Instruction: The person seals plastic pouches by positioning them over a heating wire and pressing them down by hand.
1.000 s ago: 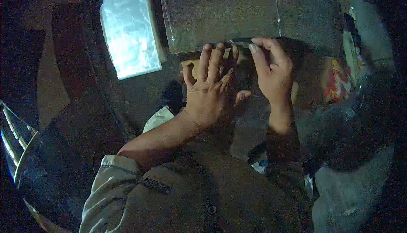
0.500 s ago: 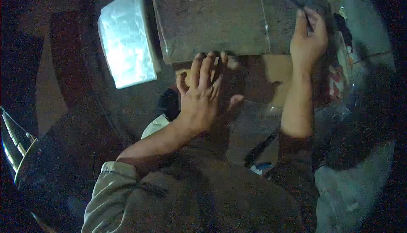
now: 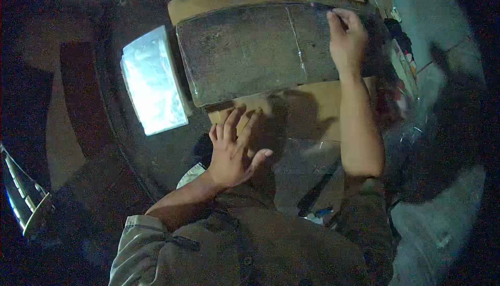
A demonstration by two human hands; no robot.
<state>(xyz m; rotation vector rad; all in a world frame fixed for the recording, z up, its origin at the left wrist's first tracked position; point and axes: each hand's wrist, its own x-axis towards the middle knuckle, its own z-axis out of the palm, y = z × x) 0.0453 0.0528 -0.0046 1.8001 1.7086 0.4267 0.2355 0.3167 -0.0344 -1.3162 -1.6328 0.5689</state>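
The right hand (image 3: 348, 41), fingertips close together, is at the far right corner of the dark panel (image 3: 239, 57); its hold I cannot tell. The left hand (image 3: 232, 153), spread, is over cardboard (image 3: 325, 93) at the near edge. Corner work seems in hand, the next move calling for a steady panel.

Single view, head-worn. Lens sits above the wearer's own chest (image 3: 247, 239), which fills the bottom middle; axis runs forward and steeply down. Close range: left hand (image 3: 227, 155) just left of frame centre, right hand (image 3: 347, 41) farther out, upper right. The dark panel (image 3: 234, 59) spans upper middle, its long edges bowed, so apparently a wide lens. Corners fall to near black; detail there can't be read.
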